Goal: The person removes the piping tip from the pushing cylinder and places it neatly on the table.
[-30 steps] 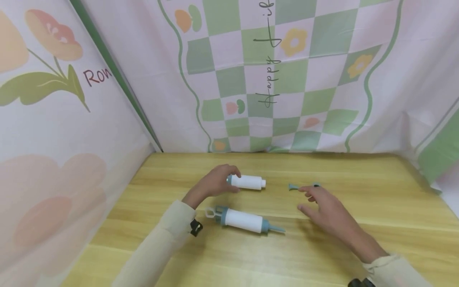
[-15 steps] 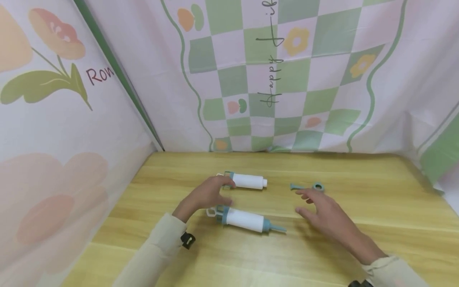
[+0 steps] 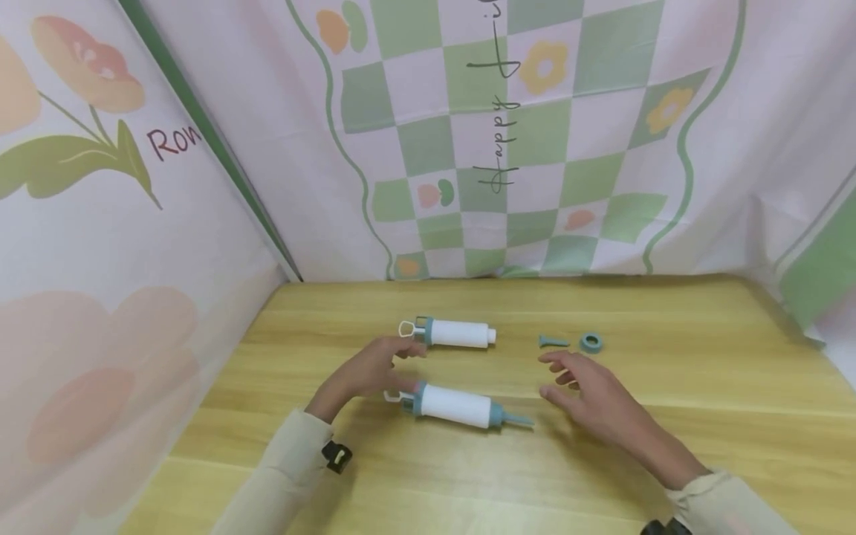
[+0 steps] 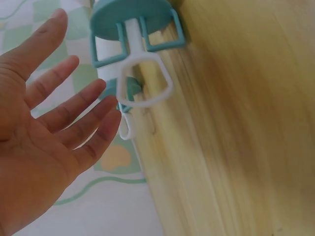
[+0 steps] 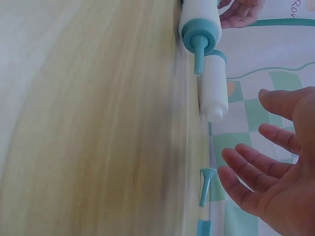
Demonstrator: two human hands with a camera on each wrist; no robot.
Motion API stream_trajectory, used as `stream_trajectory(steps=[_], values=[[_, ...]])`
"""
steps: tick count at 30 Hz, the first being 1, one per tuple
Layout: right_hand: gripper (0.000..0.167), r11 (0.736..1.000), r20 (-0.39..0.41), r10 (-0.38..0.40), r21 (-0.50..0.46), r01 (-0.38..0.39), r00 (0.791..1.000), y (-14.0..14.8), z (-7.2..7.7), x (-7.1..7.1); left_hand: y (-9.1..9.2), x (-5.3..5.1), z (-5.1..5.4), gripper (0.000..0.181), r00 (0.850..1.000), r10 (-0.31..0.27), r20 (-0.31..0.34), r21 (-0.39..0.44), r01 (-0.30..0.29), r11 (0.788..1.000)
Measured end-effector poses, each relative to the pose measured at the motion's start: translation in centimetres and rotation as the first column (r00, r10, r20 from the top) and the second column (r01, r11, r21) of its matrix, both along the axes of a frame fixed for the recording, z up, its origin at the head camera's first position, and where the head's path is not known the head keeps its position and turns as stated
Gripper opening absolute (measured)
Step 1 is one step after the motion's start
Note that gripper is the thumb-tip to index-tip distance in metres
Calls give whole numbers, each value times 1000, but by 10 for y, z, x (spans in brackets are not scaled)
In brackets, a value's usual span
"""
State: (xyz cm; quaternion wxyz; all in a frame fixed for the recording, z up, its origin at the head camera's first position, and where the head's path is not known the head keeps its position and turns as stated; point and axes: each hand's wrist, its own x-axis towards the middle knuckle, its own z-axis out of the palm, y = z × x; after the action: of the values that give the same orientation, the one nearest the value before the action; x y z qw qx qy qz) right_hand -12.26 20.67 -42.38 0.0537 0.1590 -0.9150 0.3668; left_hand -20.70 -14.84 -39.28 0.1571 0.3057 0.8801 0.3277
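Observation:
Two white syringes with blue-green flanges and white loop handles lie on the table. The nearer syringe (image 3: 456, 406) has a blue-green nozzle on its tip; the farther syringe (image 3: 460, 334) ends in a bare white stub. My left hand (image 3: 371, 368) hovers by their handle ends, fingers spread and holding nothing; its thumb overlaps the nearer flange in the head view, and in the left wrist view hand and handle (image 4: 145, 103) look apart. Palm inward, my right hand (image 3: 598, 394) is held with loose fingers just in front of a loose blue-green nozzle (image 3: 553, 342) and a blue-green ring (image 3: 584, 345).
The wooden table (image 3: 428, 483) meets a checkered cloth (image 3: 484, 148) at its back edge. A flower-printed cloth (image 3: 134, 245) runs along the left side. More cloth (image 3: 816, 282) hangs on the right.
My left hand has let go of the farther syringe and moved back left towards me, so its handle now shows. The right hand has drawn slightly back, uncovering the loose nozzle and ring.

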Motion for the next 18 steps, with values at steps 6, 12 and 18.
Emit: stream_trajectory(steps=[6, 12, 18], values=[[46, 1000, 0, 9, -29, -9, 1000, -1, -1, 3, -8, 1, -3, 61, 999, 19, 34, -14, -19, 1000], [56, 999, 24, 16, -53, -14, 1000, 2, -3, 9, -17, 2, -13, 66, 999, -24, 34, 17, 23, 1000], [63, 998, 19, 14, -67, -13, 1000, 7, -2, 15, -29, 7, -25, 74, 996, -40, 74, 75, 34, 997]])
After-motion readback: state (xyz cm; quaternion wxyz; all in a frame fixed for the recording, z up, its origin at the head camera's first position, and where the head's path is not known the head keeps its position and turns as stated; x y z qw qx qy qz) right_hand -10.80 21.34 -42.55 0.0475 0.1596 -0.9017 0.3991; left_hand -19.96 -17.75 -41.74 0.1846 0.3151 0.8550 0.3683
